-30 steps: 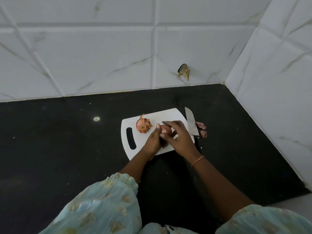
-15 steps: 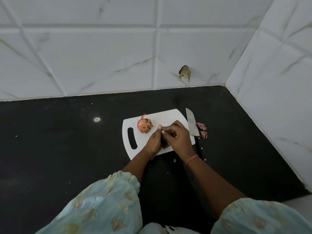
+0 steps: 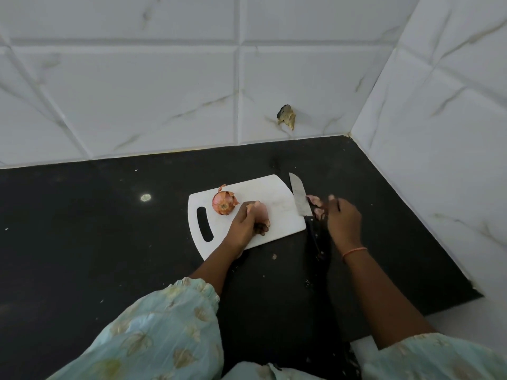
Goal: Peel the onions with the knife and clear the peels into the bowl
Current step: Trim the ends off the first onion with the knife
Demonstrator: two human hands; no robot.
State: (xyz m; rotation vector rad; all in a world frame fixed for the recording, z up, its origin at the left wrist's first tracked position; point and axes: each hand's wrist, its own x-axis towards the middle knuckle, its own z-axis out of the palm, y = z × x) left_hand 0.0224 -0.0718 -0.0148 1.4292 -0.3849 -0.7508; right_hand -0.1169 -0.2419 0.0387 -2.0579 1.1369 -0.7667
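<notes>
Head view: the left hand (image 3: 245, 221) holds a peeled onion (image 3: 262, 215) on the cutting board (image 3: 277, 204), grip curled round it. The right hand (image 3: 343, 219) is blurred over the peels (image 3: 315, 205) on the worktop (image 3: 109, 229); its grip I cannot tell. Best to drop peels clear of the knife (image 3: 300, 197). Two onions, one unpeeled (image 3: 223, 203); one knife; no bowl visible.
</notes>
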